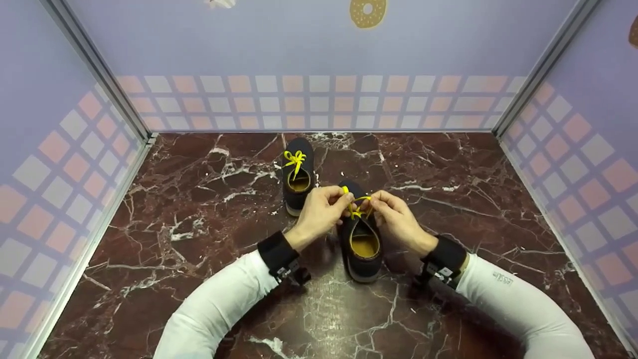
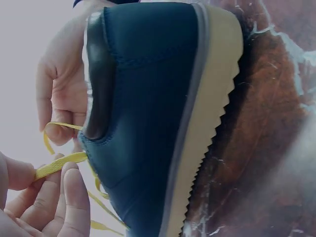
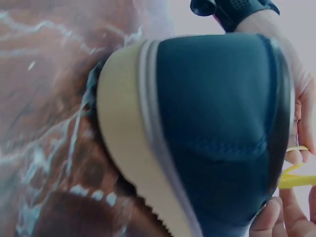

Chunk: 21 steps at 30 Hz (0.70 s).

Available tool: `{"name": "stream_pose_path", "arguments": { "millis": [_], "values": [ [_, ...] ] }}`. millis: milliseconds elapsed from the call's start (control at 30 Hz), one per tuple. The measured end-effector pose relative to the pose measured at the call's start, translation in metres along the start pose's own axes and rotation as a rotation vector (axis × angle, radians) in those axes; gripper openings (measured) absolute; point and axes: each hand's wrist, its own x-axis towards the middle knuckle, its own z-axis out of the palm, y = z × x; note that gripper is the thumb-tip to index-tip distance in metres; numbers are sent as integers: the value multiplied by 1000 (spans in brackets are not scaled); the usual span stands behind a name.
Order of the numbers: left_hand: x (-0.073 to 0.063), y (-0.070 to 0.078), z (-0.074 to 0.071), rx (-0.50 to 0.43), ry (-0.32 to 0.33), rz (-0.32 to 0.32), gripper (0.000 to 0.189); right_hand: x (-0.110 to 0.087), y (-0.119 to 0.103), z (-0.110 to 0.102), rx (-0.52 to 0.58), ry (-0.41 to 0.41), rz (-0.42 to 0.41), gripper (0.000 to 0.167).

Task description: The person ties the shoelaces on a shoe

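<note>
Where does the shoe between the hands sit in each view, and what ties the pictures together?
Head: shoe just right of centre, between left hand and right hand.
Left wrist: shoe at centre, cut off at the bottom.
Right wrist: shoe slightly right of centre, also cut off below.
Shared landmark: its yellow lace.

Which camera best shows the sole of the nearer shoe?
The left wrist view: the sole appears close up, with a long stretch of jagged edge. The right wrist view shows mainly its smoother heel end; the head view, just a small strip at the heel.
</note>
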Motion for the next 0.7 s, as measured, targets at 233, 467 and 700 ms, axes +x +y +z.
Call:
{"name": "stream_pose_path", "arguments": {
  "millis": [233,467,700],
  "values": [
    [3,7,-7,77,29,108,23,-5,-14,3,74,-8,-25,22],
    [5,14,-14,66,17,131,26,-4,-29,1,39,6,-76,18],
    [7,24,-18,67,35,182,24,-1,-47,-1,-12,45,-224,21]
  ]
}}
